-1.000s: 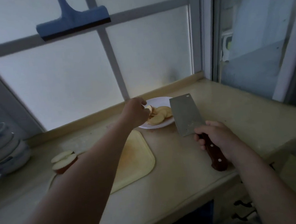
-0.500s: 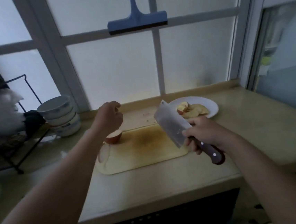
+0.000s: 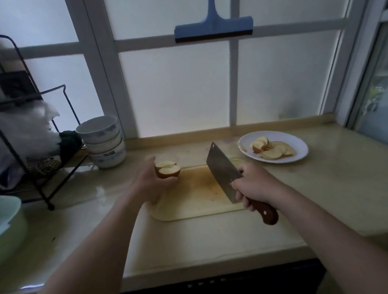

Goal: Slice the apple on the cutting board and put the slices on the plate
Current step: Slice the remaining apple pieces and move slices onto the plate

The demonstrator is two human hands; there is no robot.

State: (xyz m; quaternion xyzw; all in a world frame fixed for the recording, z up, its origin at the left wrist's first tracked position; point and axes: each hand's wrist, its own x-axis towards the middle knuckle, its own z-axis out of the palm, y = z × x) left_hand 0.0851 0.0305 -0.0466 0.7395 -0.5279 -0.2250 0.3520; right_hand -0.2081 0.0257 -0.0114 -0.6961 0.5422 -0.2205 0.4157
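Shift: since half a second back, the left hand [image 3: 153,186] has dropped from above the apple remnant [image 3: 168,170] to cup it from the near side. The cleaver [image 3: 221,170] has stayed lifted over the cutting board [image 3: 189,204].
Left hand: thumb on the fruit's far-left side, fingers [image 3: 170,180] curled beneath its near edge. I read this as a loose hold.
Right hand: the right hand [image 3: 254,186] is wrapped fully round the wooden handle, blade clear of the board.
Apple: at the board's 10 o'clock corner, cut faces up, seemingly in two pieces. I cannot tell whether it rests on the board or is raised just off it.
Blade axis: 11 o'clock at the tip to 5 o'clock at the handle, flat side facing the fruit.
Key relation: the fruit lies at 9 to 10 o'clock from the blade, apart from it, with bare board between. The left hand is much the nearer.
Plate: the plate [image 3: 300,154] is near the board at its 2 o'clock and already carries slices [image 3: 275,152].
Judgement: partly done. I expect the fruit must come toward board centre, cut face down, before the blade drops.
Risk: the fingertips under the near edge lie toward the blade and should tuck back.
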